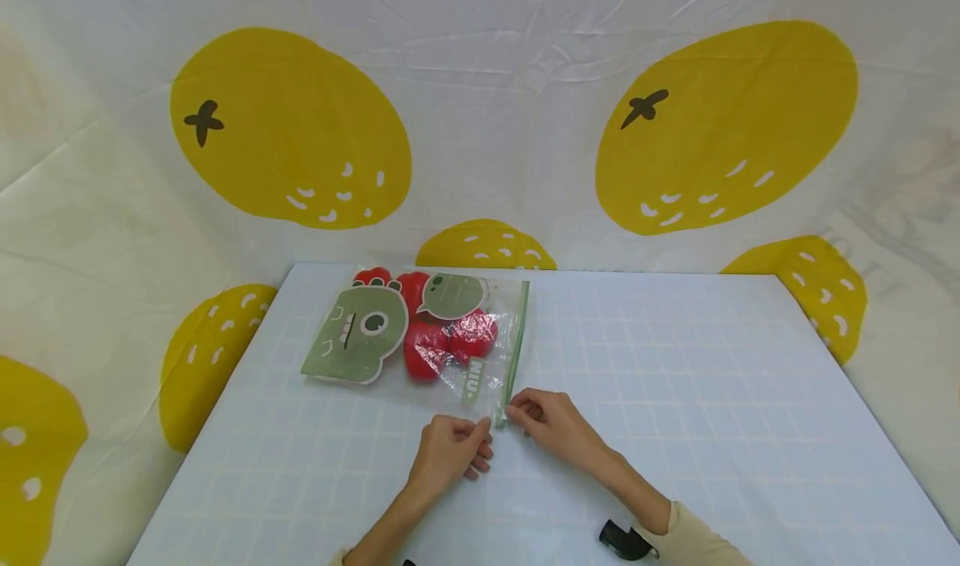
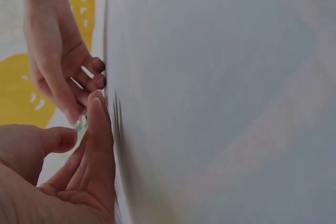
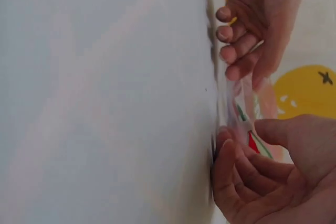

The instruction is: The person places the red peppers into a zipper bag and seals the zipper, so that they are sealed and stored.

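Note:
A clear zip bag [image 1: 386, 395] printed with a green one-eyed cartoon creature lies flat on the table. Several glossy red rounded things [image 1: 424, 358] show through its plastic. The green zip strip [image 1: 517, 333] runs down the bag's right side. At the strip's near end, my left hand [image 1: 447, 453] pinches the bag's corner between thumb and fingers. Just right of it, my right hand [image 1: 555, 424] holds the strip's end, thumb against the index finger. In the right wrist view, a bit of green strip [image 3: 241, 113] shows between the hands; fingers partly hide the corner.
A pale checked cloth covers the table [image 1: 675, 366]. Behind it hangs a white curtain [image 1: 480, 132] with large yellow fruit prints. A black strap piece [image 1: 626, 541] sits by the right sleeve [image 1: 690, 537].

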